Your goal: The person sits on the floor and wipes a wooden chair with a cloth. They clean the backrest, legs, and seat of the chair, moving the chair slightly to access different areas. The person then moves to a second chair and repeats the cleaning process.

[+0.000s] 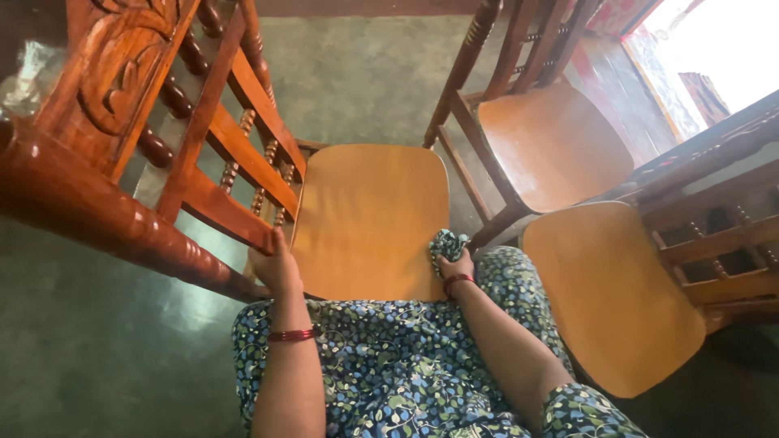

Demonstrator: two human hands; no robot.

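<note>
Small dark patterned cloth (pixel 447 242), bunched, pressed on near right edge of the wooden seat (pixel 365 219) of the middle chair. Right hand (pixel 456 264) clenched around the cloth, red bangle at wrist. Left hand (pixel 276 268) gripping near left corner of same seat, just below the carved backrest (pixel 235 146), which leans to the left. Most of the seat bare and open, far edge free. Two more chairs on the right: far one (pixel 556 142) and near one (pixel 613 296), only a narrow gap between. Green floor (pixel 97 349) wide open at left.
</note>
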